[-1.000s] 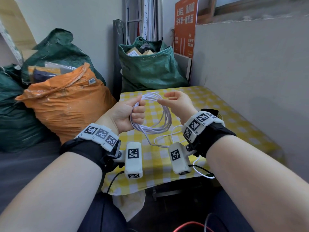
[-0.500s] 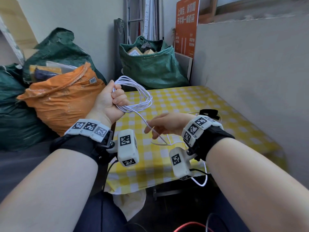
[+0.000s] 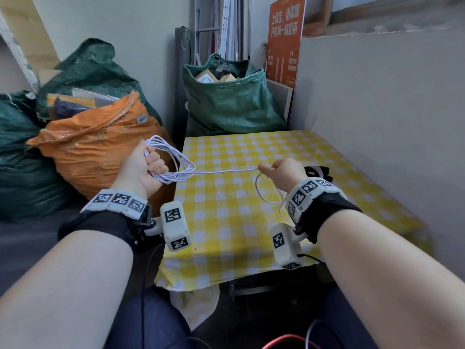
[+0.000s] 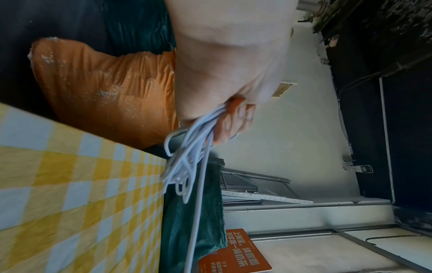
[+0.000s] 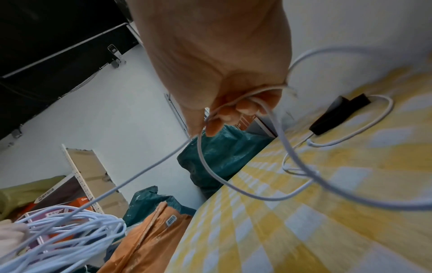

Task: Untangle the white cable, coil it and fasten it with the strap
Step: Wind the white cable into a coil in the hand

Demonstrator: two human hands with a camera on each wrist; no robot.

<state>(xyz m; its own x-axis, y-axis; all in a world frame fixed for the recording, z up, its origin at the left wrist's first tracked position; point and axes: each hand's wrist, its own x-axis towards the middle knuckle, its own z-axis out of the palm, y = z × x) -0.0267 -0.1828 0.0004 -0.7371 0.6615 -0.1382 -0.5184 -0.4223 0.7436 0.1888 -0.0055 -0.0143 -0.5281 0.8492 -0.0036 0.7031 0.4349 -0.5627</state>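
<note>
The left hand (image 3: 141, 170) is gripping the coil (image 3: 171, 159), having swung away leftward, while the right hand (image 3: 284, 172) is pinching the cable (image 3: 226, 171), now drawn taut between them for another loop.

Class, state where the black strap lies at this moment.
In the head view the black strap lies on the yellow checked tablecloth, just beyond the right hand, toward the table's right side.
</note>
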